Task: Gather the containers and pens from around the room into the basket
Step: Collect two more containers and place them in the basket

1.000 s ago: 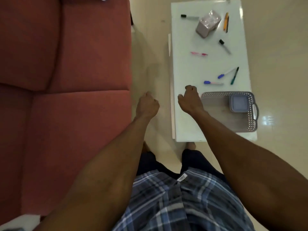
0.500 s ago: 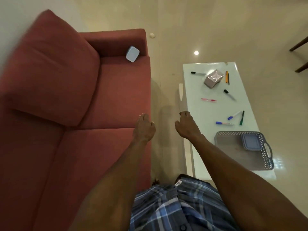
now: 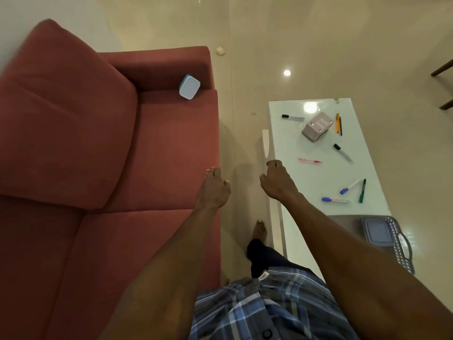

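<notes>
A grey perforated basket (image 3: 402,244) sits at the near end of the white table (image 3: 304,182), partly hidden by my right forearm; a blue-lidded container (image 3: 377,231) lies inside it. A pale pink container (image 3: 317,126) lies tipped on the table's far end. Several pens lie scattered: a black marker (image 3: 293,117), an orange pen (image 3: 337,122), a pink pen (image 3: 310,160), a blue marker (image 3: 335,200), a green pen (image 3: 362,194). A light blue container (image 3: 189,89) rests on the sofa by its armrest. My left hand (image 3: 214,188) hovers at the sofa's edge, my right hand (image 3: 278,180) at the table's near left edge. Both are loosely curled and hold nothing.
The red sofa (image 3: 98,168) fills the left side, with a back cushion (image 3: 61,114). A narrow strip of tiled floor (image 3: 241,133) runs between sofa and table. Dark chair legs (image 3: 443,84) show at the far right. A small white object (image 3: 220,50) lies on the floor.
The view has tilted up, bringing the sofa's armrest and the light blue container into sight. Both hands have loosened from fists and stay between sofa and table.
</notes>
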